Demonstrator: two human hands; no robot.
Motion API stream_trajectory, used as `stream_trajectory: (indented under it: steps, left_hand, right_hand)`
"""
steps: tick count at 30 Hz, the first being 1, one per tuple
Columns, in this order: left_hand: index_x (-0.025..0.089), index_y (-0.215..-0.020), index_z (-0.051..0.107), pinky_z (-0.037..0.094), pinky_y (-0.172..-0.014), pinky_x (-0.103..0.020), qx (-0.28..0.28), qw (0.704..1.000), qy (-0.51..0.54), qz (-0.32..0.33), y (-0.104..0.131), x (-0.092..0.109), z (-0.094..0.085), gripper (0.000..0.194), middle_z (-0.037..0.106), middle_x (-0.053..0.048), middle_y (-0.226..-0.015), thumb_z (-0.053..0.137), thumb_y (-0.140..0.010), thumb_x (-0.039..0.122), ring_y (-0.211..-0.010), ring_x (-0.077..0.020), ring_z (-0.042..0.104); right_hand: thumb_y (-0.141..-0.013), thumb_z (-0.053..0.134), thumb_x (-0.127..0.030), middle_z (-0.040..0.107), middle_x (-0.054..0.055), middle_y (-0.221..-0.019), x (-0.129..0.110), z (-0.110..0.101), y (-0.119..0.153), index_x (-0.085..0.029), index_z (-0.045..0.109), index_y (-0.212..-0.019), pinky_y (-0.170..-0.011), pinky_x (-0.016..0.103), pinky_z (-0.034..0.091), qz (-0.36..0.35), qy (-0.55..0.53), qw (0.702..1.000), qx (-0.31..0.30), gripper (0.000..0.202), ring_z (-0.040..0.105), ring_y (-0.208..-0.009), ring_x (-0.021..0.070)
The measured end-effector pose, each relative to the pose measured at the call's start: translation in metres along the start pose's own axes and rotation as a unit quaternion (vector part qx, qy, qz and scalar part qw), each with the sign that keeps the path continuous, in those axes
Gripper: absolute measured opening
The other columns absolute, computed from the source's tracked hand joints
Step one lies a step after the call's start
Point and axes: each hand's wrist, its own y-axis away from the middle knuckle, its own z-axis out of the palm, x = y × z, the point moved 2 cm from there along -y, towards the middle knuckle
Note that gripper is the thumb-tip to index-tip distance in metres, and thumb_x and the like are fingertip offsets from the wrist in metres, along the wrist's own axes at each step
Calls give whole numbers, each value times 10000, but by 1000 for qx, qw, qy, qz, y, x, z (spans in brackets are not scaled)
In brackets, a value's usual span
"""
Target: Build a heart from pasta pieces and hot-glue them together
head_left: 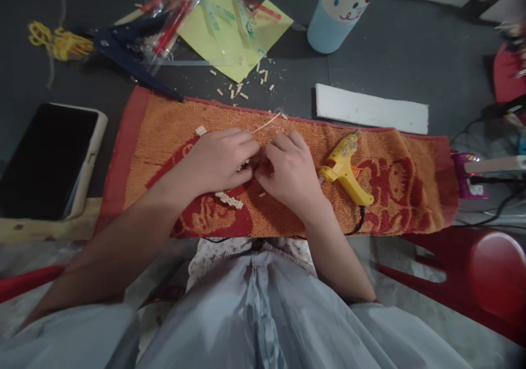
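Curling inward, the left hand [224,158] is grasping a small pale piece [243,165], mostly hidden within it, above the orange towel [265,215]. Just beside it, the right hand [287,166] is bending close; one cannot tell whether it is pinching anything. Below the left hand a knobbly pale strip [229,200] is lying, while a yellow glue gun [347,180] is resting rightward.
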Motion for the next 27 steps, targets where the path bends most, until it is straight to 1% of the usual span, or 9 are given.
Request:
stream_trajectory:
  steps: [3, 8, 11, 14, 18, 21, 23, 25, 27]
  left_hand:
    - [179, -853, 606, 465, -757, -359, 5, 1000, -2, 0, 0, 0, 1, 76, 656, -83, -903, 545, -859, 224, -909, -250, 616]
    - [175, -871, 625, 468, -769, -362, 11, 1000, -4, -4, 0, 1, 1, 124, 662, -84, -910, 518, -894, 234, -914, -250, 624]
    - [170, -879, 625, 468, -763, -364, 1, 1000, -17, -1, 0, 2, -1, 140, 668, -87, -920, 518, -911, 254, -914, -251, 628]
    - [162, -878, 618, 472, -771, -362, -14, 999, -32, 5, -1, 3, -4, 146, 671, -89, -926, 515, -924, 255, -919, -246, 630]
    - [164, -885, 613, 476, -784, -358, -23, 999, -41, 6, -1, 3, -5, 170, 674, -82, -930, 498, -947, 273, -926, -241, 634]
    - [171, -875, 611, 476, -781, -359, -21, 999, -41, 2, -1, 2, -3, 189, 673, -81, -914, 493, -951, 297, -922, -244, 636]
    - [169, -879, 613, 477, -788, -360, -15, 999, -39, 1, -1, 2, -2, 198, 675, -82, -918, 480, -954, 296, -926, -244, 639]
    - [168, -881, 615, 476, -786, -358, -10, 999, -35, 0, -1, 2, -2, 206, 677, -82, -921, 468, -954, 292, -927, -242, 640]
    - [168, -874, 617, 473, -777, -353, -8, 1000, -30, -1, -1, 1, -2, 208, 679, -81, -919, 465, -949, 289, -919, -236, 640]
  right_hand:
    - [-858, 516, -164, 611, 113, -856, 0, 1, 0, -163, 653, -823, -861, 435, 399, 5, 15, 1000, 3, 141, 489, -888, 282]
    - [-865, 507, -144, 628, 124, -859, 3, -2, 1, -160, 659, -809, -857, 429, 413, 25, 30, 999, 12, 162, 509, -880, 281]
    - [-862, 527, -138, 630, 107, -838, 5, -7, 2, -170, 661, -787, -856, 416, 426, 26, 7, 999, 18, 156, 521, -842, 261]
    - [-857, 557, -133, 629, 81, -797, 6, -14, 6, -185, 664, -754, -818, 392, 440, 20, -34, 999, 23, 158, 524, -807, 242]
    - [-880, 581, -138, 649, 63, -784, 4, -22, 19, -196, 682, -755, -774, 363, 459, -5, -84, 996, 37, 171, 536, -808, 230]
    - [-929, 566, -179, 657, 58, -775, 1, -23, 30, -199, 684, -760, -760, 358, 465, -31, -96, 994, 38, 208, 542, -780, 219]
    - [-937, 553, -174, 664, 55, -783, 2, -25, 38, -196, 675, -779, -748, 351, 469, -36, -106, 993, 45, 200, 553, -760, 208]
    - [-924, 540, -143, 674, 58, -826, 8, -32, 47, -192, 665, -848, -751, 340, 479, -21, -119, 990, 66, 154, 582, -786, 202]
    - [-913, 535, -146, 667, 64, -864, 21, -43, 61, -196, 649, -928, -776, 347, 488, 24, -102, 990, 95, 126, 603, -830, 210]
